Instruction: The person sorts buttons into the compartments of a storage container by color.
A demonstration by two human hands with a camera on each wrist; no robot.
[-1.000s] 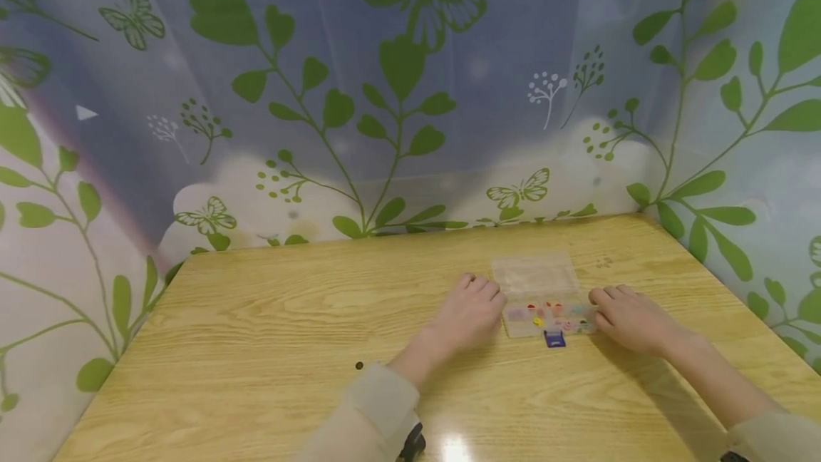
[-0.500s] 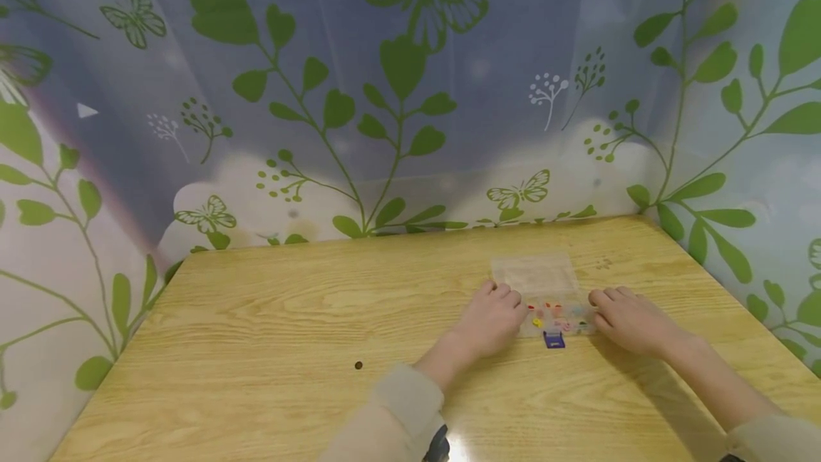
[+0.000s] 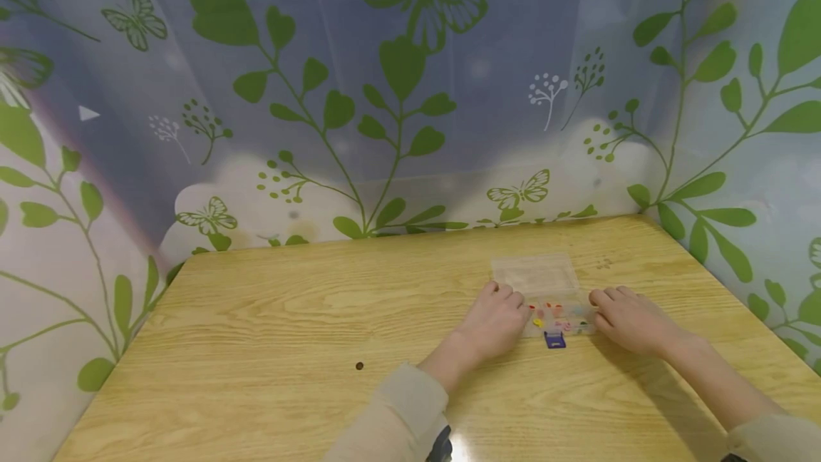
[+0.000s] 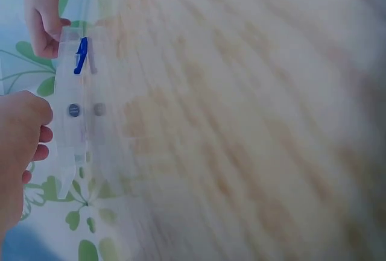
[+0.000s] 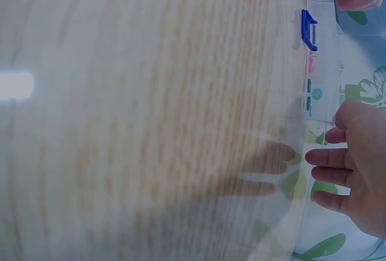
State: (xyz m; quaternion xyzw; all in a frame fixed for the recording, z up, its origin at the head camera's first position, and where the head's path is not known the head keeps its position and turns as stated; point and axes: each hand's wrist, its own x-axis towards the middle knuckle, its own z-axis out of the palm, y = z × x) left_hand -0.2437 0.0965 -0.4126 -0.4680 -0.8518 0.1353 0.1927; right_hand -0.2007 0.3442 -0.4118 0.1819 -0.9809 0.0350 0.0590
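A clear compartment box (image 3: 556, 328) with a blue latch (image 3: 554, 340) lies with its lid (image 3: 535, 274) folded back. Small colored buttons (image 3: 539, 322) sit in its compartments. My left hand (image 3: 494, 318) is over the box's left end with fingers bent; its fingertips are hidden in the head view, and I cannot tell whether it pinches anything. In the left wrist view, a dark button (image 4: 73, 110) shows through the box wall beside this hand. My right hand (image 3: 633, 319) touches the box's right end; the right wrist view shows its outer fingers (image 5: 330, 176) loosely extended and apart.
A lone dark button (image 3: 359, 366) lies on the wood-grain table (image 3: 256, 319), left of my left forearm. A few faint small pieces (image 3: 604, 263) lie behind the box at the right. Leaf-and-butterfly curtains (image 3: 308, 91) hang around the back and sides of the table.
My left hand has moved right, from beside the box to over its left compartments, and then stayed nearly still. The right hand and box have not visibly moved.
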